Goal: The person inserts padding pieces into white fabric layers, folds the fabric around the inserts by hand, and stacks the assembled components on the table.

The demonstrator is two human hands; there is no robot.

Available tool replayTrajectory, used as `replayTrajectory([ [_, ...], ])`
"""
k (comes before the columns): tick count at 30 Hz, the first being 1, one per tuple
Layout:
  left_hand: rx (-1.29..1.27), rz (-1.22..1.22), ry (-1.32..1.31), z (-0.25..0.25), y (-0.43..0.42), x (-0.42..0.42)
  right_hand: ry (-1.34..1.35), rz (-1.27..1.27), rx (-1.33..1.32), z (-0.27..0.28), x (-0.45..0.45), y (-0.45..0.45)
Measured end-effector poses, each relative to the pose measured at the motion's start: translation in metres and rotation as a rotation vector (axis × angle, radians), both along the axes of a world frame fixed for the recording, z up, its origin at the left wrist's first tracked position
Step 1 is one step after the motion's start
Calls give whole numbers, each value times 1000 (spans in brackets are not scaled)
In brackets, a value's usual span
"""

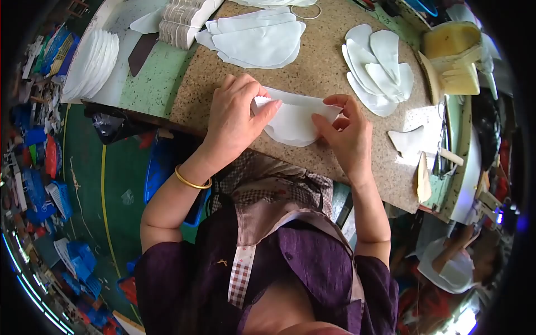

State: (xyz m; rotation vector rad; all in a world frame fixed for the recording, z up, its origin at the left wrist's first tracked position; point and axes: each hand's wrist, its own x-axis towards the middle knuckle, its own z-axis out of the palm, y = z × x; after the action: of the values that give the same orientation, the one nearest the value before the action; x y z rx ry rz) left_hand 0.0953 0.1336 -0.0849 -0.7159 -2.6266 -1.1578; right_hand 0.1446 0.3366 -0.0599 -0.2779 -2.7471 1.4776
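A white curved piece of thin sheet material (pixel 295 120) is stretched between my two hands at the front edge of the speckled board. My left hand (pixel 237 106) pinches its left end, thumb on top; a finely jagged edge shows beside that thumb. At the right end, my right hand (pixel 349 131) has thumb and fingers closed on the piece. Beyond my hands lies a fanned stack of white rounded pieces (pixel 257 42). To the right is another spread of white oval pieces (pixel 377 70).
The speckled board (pixel 192 92) covers the bench. At left stand a stack of white pieces (pixel 92 64) and a tied beige bundle (pixel 181 25). A yellowish, glue-crusted container (pixel 452 47) is at the right, near white scraps (pixel 406 140). Another person (pixel 463 251) is at lower right.
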Motion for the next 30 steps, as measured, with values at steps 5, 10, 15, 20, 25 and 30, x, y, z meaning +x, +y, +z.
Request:
replayTrajectory([
  [5, -103, 5, 37, -1, 2, -1, 8, 12, 91, -2, 1, -2],
  [10, -206, 130, 161, -2, 5, -1, 90, 58, 344, -5, 2, -5],
  [15, 345, 222, -28, -1, -20, 15, 199, -98, -372, 6, 10, -1],
  [20, 1211, -39, -699, 26, 28, 46, 248, -53, -819, 14, 18, -16],
  [25, 696, -77, -119, 30, 43, 56, 67, -4, -699, 42, 29, 20],
  [30, 309, 248, 122, 53, 18, 42, 286, -263, 506, 22, 41, 102],
])
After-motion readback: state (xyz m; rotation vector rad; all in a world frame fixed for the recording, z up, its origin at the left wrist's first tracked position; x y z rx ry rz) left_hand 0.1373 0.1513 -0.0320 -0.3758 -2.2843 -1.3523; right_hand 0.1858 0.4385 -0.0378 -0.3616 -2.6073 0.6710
